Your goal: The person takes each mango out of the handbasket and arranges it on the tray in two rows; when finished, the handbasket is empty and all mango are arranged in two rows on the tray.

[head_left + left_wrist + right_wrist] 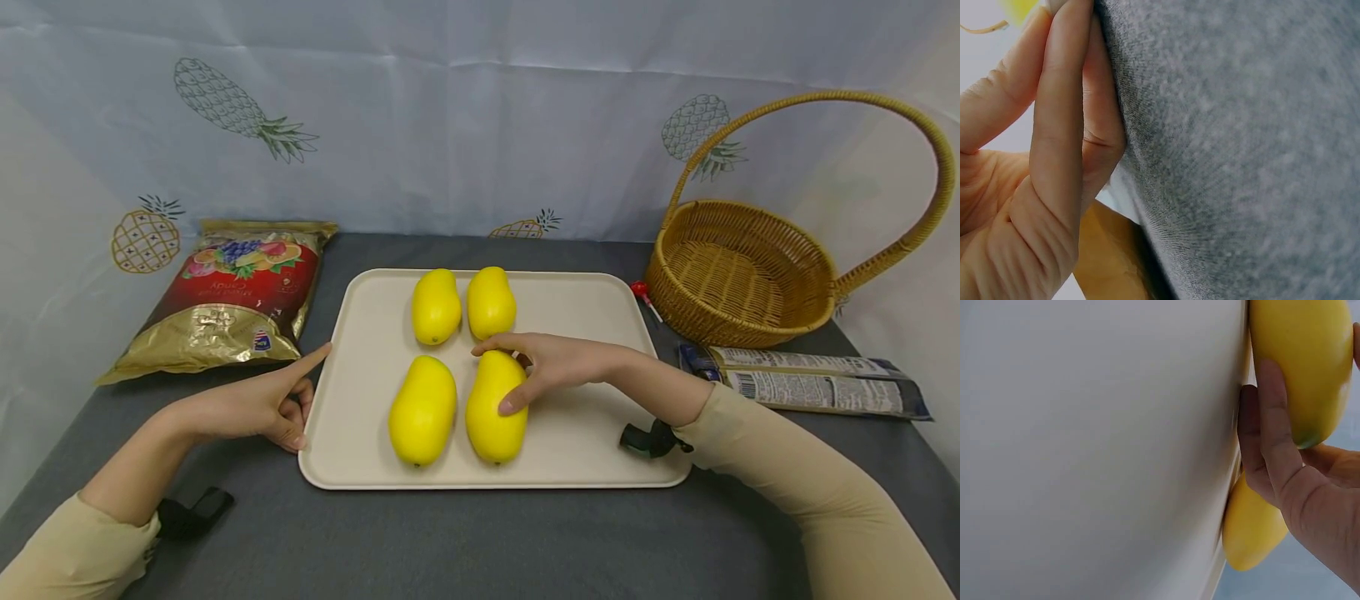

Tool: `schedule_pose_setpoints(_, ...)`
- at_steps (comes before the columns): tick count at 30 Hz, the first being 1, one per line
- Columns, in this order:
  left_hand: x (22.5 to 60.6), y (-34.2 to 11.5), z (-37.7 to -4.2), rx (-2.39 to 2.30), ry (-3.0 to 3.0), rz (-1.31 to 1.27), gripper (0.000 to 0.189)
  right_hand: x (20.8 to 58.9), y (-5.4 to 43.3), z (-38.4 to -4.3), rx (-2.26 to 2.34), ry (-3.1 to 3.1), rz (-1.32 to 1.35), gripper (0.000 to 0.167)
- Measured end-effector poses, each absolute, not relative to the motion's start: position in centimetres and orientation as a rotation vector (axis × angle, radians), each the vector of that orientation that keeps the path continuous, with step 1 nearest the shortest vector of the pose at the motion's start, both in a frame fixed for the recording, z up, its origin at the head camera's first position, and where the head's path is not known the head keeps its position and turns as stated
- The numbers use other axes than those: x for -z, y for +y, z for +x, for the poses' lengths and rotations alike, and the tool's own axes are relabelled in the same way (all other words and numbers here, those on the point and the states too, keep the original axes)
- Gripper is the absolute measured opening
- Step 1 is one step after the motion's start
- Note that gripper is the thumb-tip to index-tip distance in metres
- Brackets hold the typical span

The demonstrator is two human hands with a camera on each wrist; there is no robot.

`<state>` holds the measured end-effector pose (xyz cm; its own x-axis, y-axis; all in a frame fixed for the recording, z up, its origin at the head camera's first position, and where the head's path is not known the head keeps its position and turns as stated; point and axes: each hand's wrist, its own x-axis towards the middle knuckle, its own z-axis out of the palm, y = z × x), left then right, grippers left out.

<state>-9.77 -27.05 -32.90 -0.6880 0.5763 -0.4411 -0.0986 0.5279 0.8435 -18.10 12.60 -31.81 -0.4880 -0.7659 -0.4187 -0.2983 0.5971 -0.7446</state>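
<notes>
Two yellow mangoes lie in front on a cream tray [585, 450]: a left one [422, 412] and a right one [491, 421]. Behind them are two more, a left mango [436, 307] and a right mango [491, 302]. My right hand [555, 367] grips the front right mango from its right side, thumb near and fingers over the far end; the right wrist view shows fingers along this mango [1304, 369]. At the tray's left edge, my left hand [255, 408] pinches the rim, its index finger stretched along it. The left wrist view shows the fingertips meeting at the rim.
A candy bag [225, 300] lies left of the tray. At the right stand a wicker basket [742, 275] with a tall handle, a red lollipop [640, 290] beside it and a long flat packet [817, 383] in front. A pineapple-print cloth [465, 125] hangs behind.
</notes>
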Motion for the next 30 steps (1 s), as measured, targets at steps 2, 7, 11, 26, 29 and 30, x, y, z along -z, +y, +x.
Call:
schedule_pose_setpoints(2,32.88,-27.03,-9.76,-1.188,2.042,0.385,0.123,31.88,12.58,-18.14,0.768,2.058,-0.839,0.081)
schedule_pose_setpoints(7,32.90,-27.02,-9.73,-1.188,2.047,0.389,0.123,31.93,12.64,-18.12,0.767,2.063,-0.839,0.078)
schedule_pose_setpoints(11,32.88,-27.03,-9.72,-1.187,2.049,0.396,0.123,31.92,12.66,-18.05,0.788,2.054,-0.834,0.077)
schedule_pose_setpoints(26,32.93,-27.11,-9.67,-1.189,2.054,0.406,0.122,31.41,13.11,-17.93,0.800,2.050,-0.781,0.077)
schedule_pose_setpoints(29,32.93,-27.18,-9.66,-1.188,2.054,0.409,0.123,31.28,13.22,-17.93,0.805,2.044,-0.783,0.078)
schedule_pose_setpoints(30,32.93,-27.20,-9.65,-1.185,2.057,0.413,0.123,31.20,13.27,-17.92,0.810,2.042,-0.784,0.078)
